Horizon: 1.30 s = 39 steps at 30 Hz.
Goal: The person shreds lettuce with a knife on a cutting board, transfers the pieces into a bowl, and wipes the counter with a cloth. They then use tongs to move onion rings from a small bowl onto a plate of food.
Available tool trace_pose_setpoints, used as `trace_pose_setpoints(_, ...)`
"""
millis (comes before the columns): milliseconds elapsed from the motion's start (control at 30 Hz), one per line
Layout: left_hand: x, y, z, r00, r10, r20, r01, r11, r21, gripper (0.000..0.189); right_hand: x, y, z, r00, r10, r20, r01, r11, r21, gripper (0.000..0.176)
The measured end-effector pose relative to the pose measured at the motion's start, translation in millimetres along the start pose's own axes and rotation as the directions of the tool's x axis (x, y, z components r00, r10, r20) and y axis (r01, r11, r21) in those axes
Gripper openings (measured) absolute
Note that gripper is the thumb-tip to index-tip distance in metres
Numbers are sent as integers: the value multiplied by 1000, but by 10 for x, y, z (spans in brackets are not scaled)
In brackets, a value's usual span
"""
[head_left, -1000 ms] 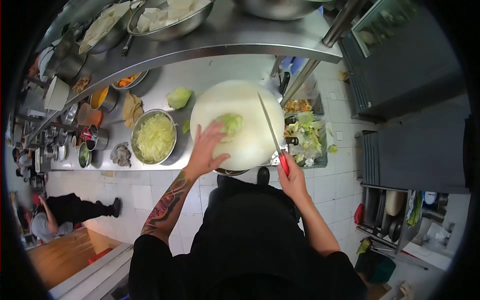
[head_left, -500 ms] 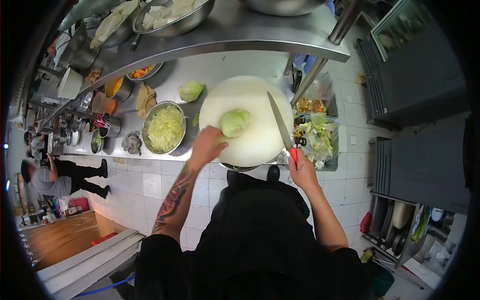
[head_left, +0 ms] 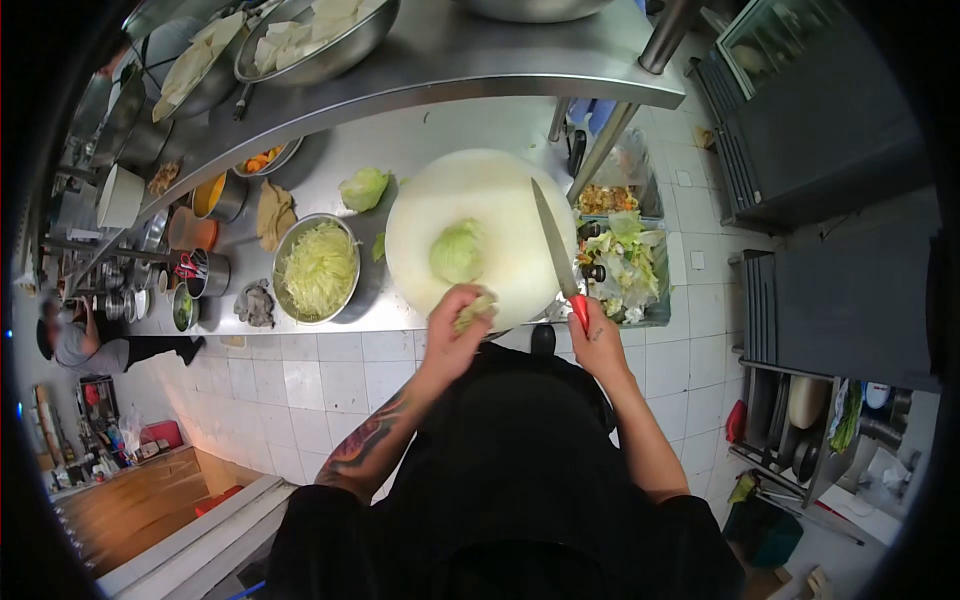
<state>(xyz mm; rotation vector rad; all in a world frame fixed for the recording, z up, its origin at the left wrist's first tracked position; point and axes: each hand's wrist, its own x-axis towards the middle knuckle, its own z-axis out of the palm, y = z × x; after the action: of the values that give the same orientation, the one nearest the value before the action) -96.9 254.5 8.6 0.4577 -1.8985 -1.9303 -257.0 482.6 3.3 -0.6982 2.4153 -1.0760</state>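
Note:
On the round white cutting board lies a piece of pale green cabbage. My left hand is at the board's near edge, fingers closed around a small pale yellow-green cabbage piece. My right hand grips the red handle of a long kitchen knife, whose blade lies over the right side of the board, pointing away from me. Left of the board stands a metal bowl of shredded cabbage. Another cabbage chunk rests on the steel table behind that bowl.
A bin of vegetable scraps stands right of the table. A steel shelf with bowls crosses above the far side. Cloths and pots are to the left. Another person stands farther left.
My left hand has left the cabbage on the board and come nearer to me, now holding a small cabbage piece. The knife stays in my right hand. The other person has shifted left in view.

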Motion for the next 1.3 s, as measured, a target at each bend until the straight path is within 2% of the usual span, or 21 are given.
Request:
trace_pose_setpoints(33,117,118,136,1000,-1,-3,1,1000,1,16,-7,-2,24,1000,14,-10,-14,1000,7,29)
trace_pose_setpoints(100,371,452,340,990,85,110,-104,977,184,37,-16,-46,28,999,37,2,-37,999,-1,29)
trace_pose_setpoints(133,445,591,352,990,89,107,-108,978,181,37,-3,-59,5,998,59,13,-58,998,-14,29)
trace_pose_setpoints(200,575,768,373,938,268,220,-343,811,474,60,10,3,26,999,40,7,-40,999,17,30)
trace_pose_setpoints(233,637,733,261,938,267,221,-342,812,473,60,-10,16,41,1000,29,4,-29,998,55,31)
trace_pose_setpoints(267,689,656,19,944,248,218,-328,791,518,74,-44,11,41,999,33,5,-33,998,58,31)
trace_pose_setpoints(300,735,574,-232,948,228,220,-314,766,560,89,-86,-34,29,989,140,42,-146,965,216,31)
trace_pose_setpoints(333,775,482,-500,947,224,231,-317,766,558,89,-130,-49,21,966,240,92,-257,895,364,32)
trace_pose_setpoints(367,798,373,-772,931,173,322,-348,692,632,91,-183,2,37,964,250,87,-264,892,366,32)
trace_pose_setpoints(400,815,277,-896,908,116,402,-384,609,694,94,-226,77,68,954,286,92,-293,821,490,32)
trace_pose_setpoints(433,818,204,-895,908,115,402,-384,611,692,94,-255,90,78,943,316,104,-312,734,603,33)
trace_pose_setpoints(500,820,122,-896,934,-68,351,-127,854,504,88,-305,-10,61,945,311,105,-310,740,597,33)
trace_pose_setpoints(533,772,121,-824,933,-67,353,-129,854,504,88,-317,-73,54,946,308,103,-307,744,594,34)
trace_pose_setpoints(567,669,114,-684,973,-17,232,-143,745,652,81,-326,-94,60,945,311,98,-306,742,596,34)
trace_pose_setpoints(600,602,106,-561,991,59,117,-128,615,778,74,-328,-103,54,992,123,-12,-111,932,344,35)
trace_pose_setpoints(633,586,154,-477,990,60,124,-134,616,776,74,-320,-179,29,994,-93,-59,95,995,42,37)
trace_pose_setpoints(700,549,251,-374,939,320,124,-288,538,792,66,-346,-288,6,999,-48,14,48,998,46,39)
trace_pose_setpoints(933,567,-116,-313,939,329,104,-282,558,781,62,-310,-397,162,951,-308,31,309,934,-177,43)
trace_pose_setpoints(1167,580,-137,-332,950,308,52,-233,588,774,61,-306,-407,274,951,-308,30,306,921,-243,41)
trace_pose_setpoints(1233,572,-133,-334,952,301,49,-228,594,771,61,-368,-484,211,980,-162,114,190,933,-307,42)
trace_pose_setpoints(1300,580,-120,-339,953,300,46,-224,594,772,60,-454,-435,179,980,-180,87,197,940,-278,41)
